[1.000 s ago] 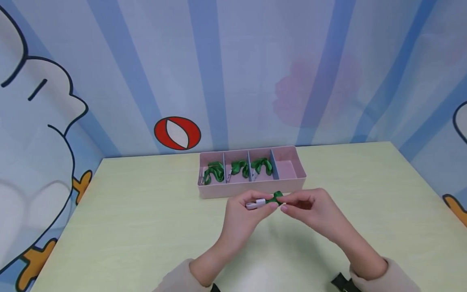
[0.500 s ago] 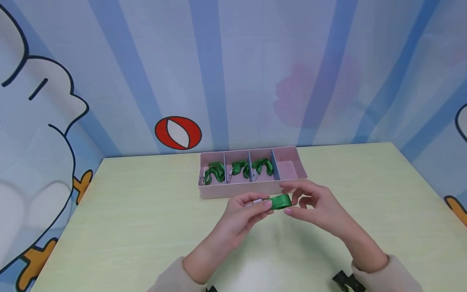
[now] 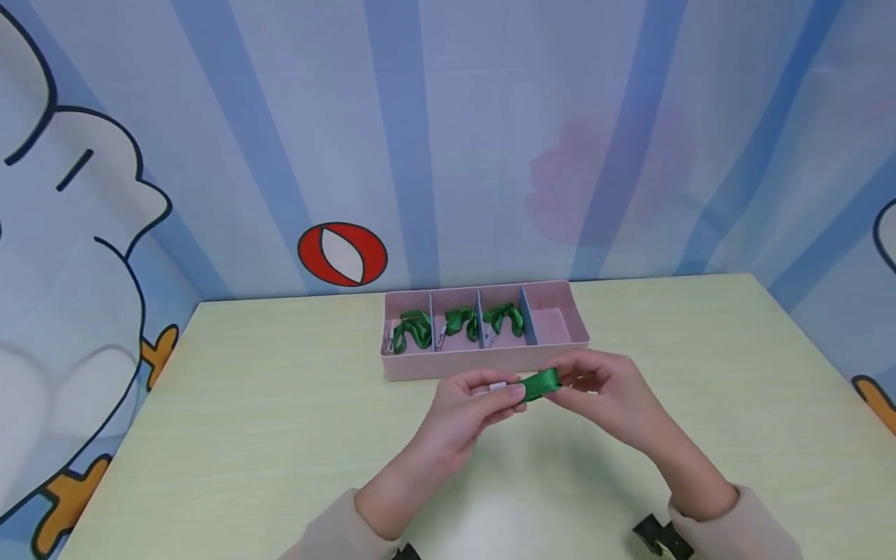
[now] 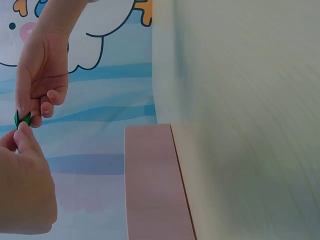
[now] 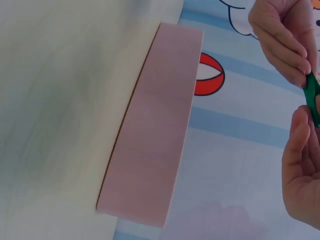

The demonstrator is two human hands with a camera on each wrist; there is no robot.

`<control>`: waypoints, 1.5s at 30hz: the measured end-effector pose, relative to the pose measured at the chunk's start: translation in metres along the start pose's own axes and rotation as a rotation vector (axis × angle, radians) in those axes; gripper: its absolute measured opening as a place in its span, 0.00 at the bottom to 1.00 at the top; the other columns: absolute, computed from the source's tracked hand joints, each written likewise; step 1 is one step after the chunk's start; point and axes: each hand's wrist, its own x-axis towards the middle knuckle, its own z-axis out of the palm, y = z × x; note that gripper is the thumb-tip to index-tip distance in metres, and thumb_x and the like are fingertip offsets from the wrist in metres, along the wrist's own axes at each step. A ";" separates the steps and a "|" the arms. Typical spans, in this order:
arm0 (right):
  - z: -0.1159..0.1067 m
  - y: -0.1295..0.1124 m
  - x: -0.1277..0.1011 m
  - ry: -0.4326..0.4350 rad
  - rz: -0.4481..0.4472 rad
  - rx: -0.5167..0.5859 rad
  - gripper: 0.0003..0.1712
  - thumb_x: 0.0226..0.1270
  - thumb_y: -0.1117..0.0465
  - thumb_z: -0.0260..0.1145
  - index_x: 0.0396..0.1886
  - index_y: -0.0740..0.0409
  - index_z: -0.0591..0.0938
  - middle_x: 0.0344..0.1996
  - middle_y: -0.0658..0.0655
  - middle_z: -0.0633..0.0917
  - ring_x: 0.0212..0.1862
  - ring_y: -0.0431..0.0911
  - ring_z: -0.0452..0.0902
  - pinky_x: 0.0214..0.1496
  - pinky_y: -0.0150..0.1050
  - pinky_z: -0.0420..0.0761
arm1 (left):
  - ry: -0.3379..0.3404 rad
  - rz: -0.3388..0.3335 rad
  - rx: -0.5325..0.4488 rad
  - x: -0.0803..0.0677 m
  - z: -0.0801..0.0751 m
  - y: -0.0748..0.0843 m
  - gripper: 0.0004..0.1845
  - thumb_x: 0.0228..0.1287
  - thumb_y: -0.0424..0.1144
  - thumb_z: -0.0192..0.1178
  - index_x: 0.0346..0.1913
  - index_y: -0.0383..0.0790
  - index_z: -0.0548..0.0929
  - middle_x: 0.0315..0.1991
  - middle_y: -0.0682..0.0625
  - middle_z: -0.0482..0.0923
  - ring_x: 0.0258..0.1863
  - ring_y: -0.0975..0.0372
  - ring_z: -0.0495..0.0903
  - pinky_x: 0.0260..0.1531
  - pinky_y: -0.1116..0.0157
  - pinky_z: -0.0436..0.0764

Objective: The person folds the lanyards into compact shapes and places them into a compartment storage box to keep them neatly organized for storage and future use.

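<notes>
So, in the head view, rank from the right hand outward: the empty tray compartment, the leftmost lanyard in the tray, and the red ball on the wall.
1. Empty compartment, just beyond the right hand, tray's right end.
2. Leftmost lanyard, tray's left end.
3. Red ball, on the wall, farther left.

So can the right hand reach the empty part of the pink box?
Probably yes: the right hand holds the green ribbon just in front of the pink plastic box, whose open-topped rightmost compartment has nothing in the way.
</notes>
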 end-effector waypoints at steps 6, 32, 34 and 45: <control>-0.001 0.003 0.000 -0.050 0.055 0.100 0.12 0.58 0.73 0.64 0.43 0.68 0.79 0.29 0.53 0.84 0.31 0.43 0.81 0.33 0.36 0.82 | -0.009 0.089 0.119 0.004 -0.004 -0.002 0.13 0.56 0.25 0.63 0.43 0.19 0.79 0.34 0.44 0.82 0.30 0.62 0.83 0.42 0.61 0.81; -0.014 0.016 0.005 -0.188 0.265 0.403 0.07 0.62 0.68 0.64 0.35 0.54 0.86 0.27 0.49 0.85 0.29 0.41 0.81 0.37 0.35 0.82 | -0.070 0.189 0.487 0.008 -0.006 0.002 0.11 0.55 0.35 0.67 0.43 0.39 0.86 0.40 0.48 0.82 0.34 0.60 0.81 0.38 0.64 0.81; -0.013 0.015 0.006 -0.186 0.240 0.358 0.05 0.60 0.69 0.65 0.35 0.64 0.84 0.24 0.49 0.84 0.26 0.41 0.80 0.33 0.36 0.82 | -0.087 0.185 0.503 0.009 -0.007 0.002 0.11 0.55 0.35 0.67 0.43 0.40 0.86 0.39 0.49 0.83 0.33 0.61 0.80 0.37 0.65 0.81; -0.016 0.026 0.011 -0.236 0.223 0.251 0.13 0.58 0.68 0.67 0.38 0.78 0.80 0.22 0.49 0.83 0.25 0.42 0.78 0.33 0.38 0.82 | -0.226 0.205 0.715 0.018 -0.014 0.002 0.05 0.56 0.37 0.66 0.35 0.41 0.87 0.36 0.54 0.81 0.36 0.61 0.78 0.31 0.68 0.77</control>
